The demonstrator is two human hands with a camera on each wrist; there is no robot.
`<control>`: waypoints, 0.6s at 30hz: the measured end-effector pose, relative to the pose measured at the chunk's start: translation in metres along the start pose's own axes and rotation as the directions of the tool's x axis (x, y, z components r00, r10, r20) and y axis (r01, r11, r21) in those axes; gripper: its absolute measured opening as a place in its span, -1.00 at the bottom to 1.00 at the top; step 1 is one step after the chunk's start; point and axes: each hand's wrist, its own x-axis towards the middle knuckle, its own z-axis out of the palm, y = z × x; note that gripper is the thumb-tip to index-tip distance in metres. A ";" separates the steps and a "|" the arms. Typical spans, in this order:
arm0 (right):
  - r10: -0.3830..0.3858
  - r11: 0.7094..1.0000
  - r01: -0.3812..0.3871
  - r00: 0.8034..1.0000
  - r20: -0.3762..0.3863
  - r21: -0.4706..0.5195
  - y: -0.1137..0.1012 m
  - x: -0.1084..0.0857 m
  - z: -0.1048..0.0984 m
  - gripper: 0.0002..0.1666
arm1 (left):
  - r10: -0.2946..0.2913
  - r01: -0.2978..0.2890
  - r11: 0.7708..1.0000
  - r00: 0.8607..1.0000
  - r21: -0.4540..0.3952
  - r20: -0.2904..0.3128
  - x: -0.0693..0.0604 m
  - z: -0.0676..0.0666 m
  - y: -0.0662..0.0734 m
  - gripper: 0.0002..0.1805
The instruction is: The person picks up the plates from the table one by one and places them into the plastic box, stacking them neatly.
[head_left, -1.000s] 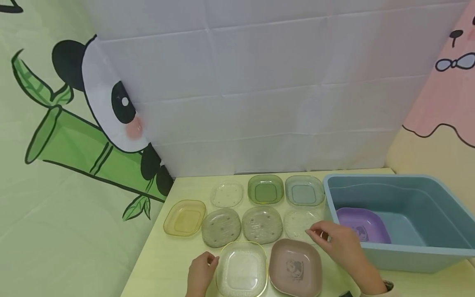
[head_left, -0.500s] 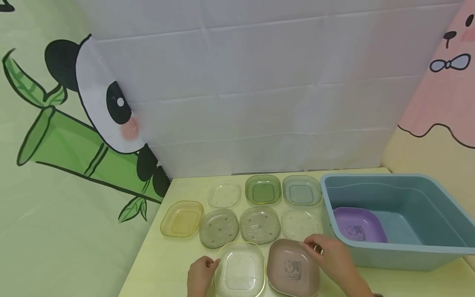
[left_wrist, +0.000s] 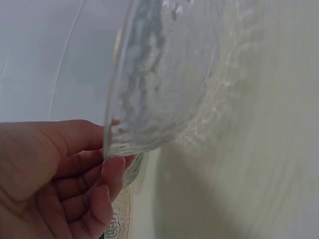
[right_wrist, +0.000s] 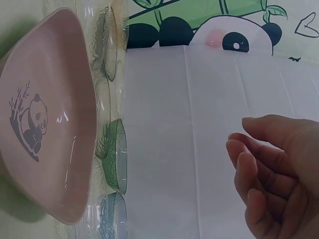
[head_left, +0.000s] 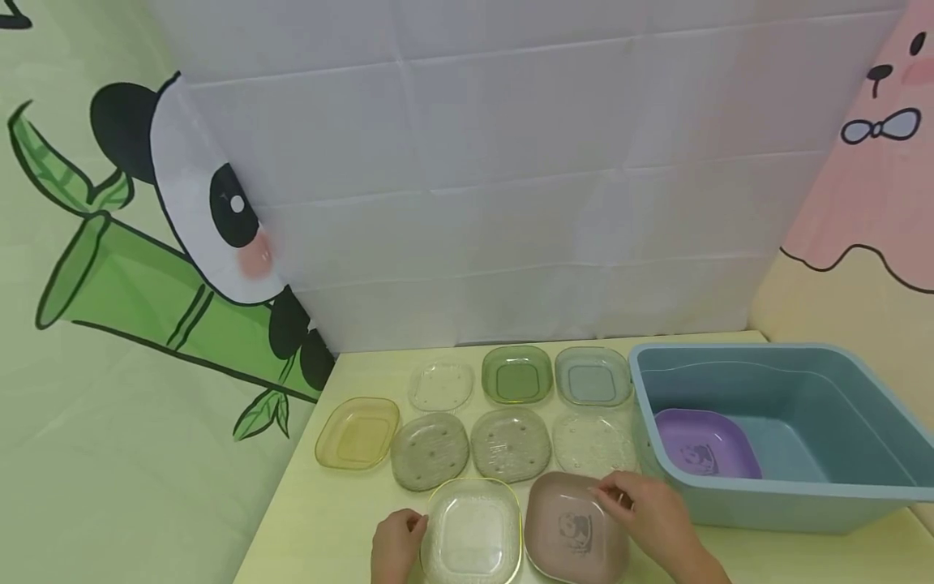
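Note:
My left hand [head_left: 398,545] pinches the left rim of a clear square plate with a yellow edge [head_left: 473,531]. In the left wrist view, the thumb and fingers hold the wall of this clear plate [left_wrist: 164,74], which has a textured surface. A brownish-pink square plate with a grey panda print [head_left: 572,531] lies to its right. Over that plate's upper right corner hovers my right hand [head_left: 649,515]. The right wrist view shows the right hand [right_wrist: 279,174] loosely curled, holding nothing, apart from the pink plate [right_wrist: 55,119].
A blue tub [head_left: 795,489] stands at right, with a purple plate [head_left: 708,442] inside. Behind the front plates lie a yellow dish [head_left: 357,434], two grey textured plates [head_left: 430,452], two clear ones [head_left: 441,385], a green dish [head_left: 516,375] and a pale blue dish [head_left: 593,376].
My right hand has come down and left, from beside the clear plate near the tub to over the pink plate's corner. The left hand stays at the yellow-edged plate. The view has shifted slightly.

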 end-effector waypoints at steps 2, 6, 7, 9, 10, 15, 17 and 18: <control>0.012 1.000 -0.012 1.000 0.006 -0.001 0.001 -0.001 0.000 -0.82 | 0.010 -0.010 1.000 1.000 0.003 -0.003 0.001 0.001 0.000 -0.87; 0.021 1.000 -0.021 1.000 0.012 -0.010 0.004 -0.003 0.001 -0.82 | 0.015 -0.015 1.000 1.000 0.002 -0.017 0.001 0.003 -0.001 -0.87; 0.022 1.000 -0.022 1.000 0.016 -0.014 0.004 -0.003 0.001 -0.83 | 0.015 -0.015 1.000 1.000 0.001 -0.020 0.001 0.003 -0.001 -0.87; 0.029 0.999 -0.029 0.999 0.026 -0.022 0.005 -0.004 0.000 -0.84 | 0.013 -0.013 1.000 1.000 -0.003 -0.024 0.000 0.004 -0.002 -0.86; 0.035 0.999 -0.034 0.999 0.033 -0.025 0.005 -0.004 0.000 -0.85 | 0.013 -0.014 1.000 1.000 -0.004 -0.026 0.000 0.004 -0.002 -0.86; 0.044 0.998 -0.042 0.998 0.036 -0.040 0.007 -0.008 0.000 -0.85 | 0.015 -0.015 1.000 0.999 -0.003 -0.034 0.000 0.006 -0.002 -0.86; 0.048 0.998 -0.046 0.998 0.032 -0.044 0.009 -0.009 0.001 -0.84 | 0.019 -0.019 1.000 0.999 0.001 -0.037 0.000 0.005 -0.002 -0.86; 0.049 0.998 -0.048 0.998 0.030 -0.044 0.009 -0.010 0.001 -0.84 | 0.024 -0.024 1.000 0.999 0.004 -0.035 -0.001 0.005 -0.002 -0.87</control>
